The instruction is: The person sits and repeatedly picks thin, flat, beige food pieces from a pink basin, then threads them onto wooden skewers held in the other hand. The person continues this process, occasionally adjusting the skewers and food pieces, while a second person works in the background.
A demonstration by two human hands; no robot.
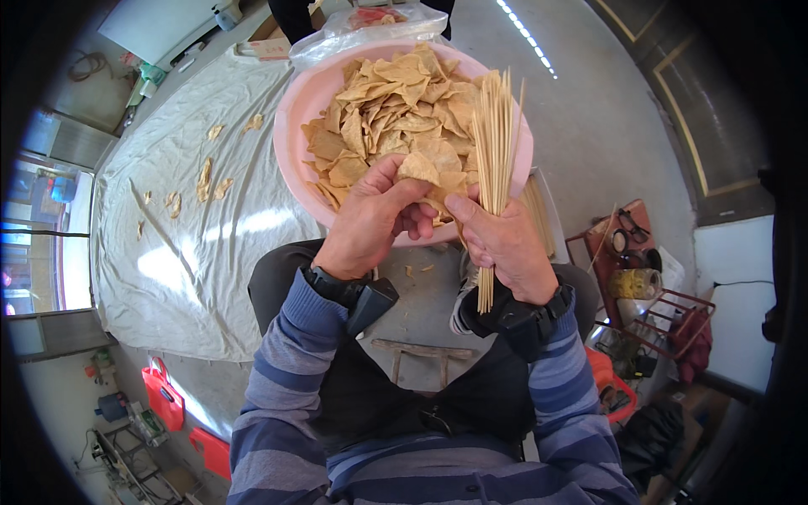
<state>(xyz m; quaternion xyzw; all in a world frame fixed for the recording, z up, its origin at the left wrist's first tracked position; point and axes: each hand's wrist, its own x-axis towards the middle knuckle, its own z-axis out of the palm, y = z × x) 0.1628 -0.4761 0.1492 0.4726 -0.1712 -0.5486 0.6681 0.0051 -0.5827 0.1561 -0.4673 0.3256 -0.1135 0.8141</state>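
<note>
A round pink plastic basin (pixel 287 158) in front of me is heaped with thin, tan dried sheets (pixel 379 120); their exact kind I cannot tell. Over its near edge my left hand (pixel 382 208) pinches a small tan piece (pixel 419 169) between thumb and fingers. My right hand (pixel 505 240) is closed round a bundle of thin wooden sticks (pixel 495 139), held upright, and its thumb touches a tan piece beside the bundle. More sticks (pixel 538 214) lie just right of the basin, partly hidden by it and my right hand.
A pale cloth (pixel 183 278) with scattered tan pieces covers the floor at left. A clear plastic bag (pixel 372 28) lies beyond the basin, near another person's dark-clad leg (pixel 291 19). At right stands a red-brown rack (pixel 669 322) with a jar (pixel 634 284). A wooden stool bar (pixel 423 349) shows between my legs.
</note>
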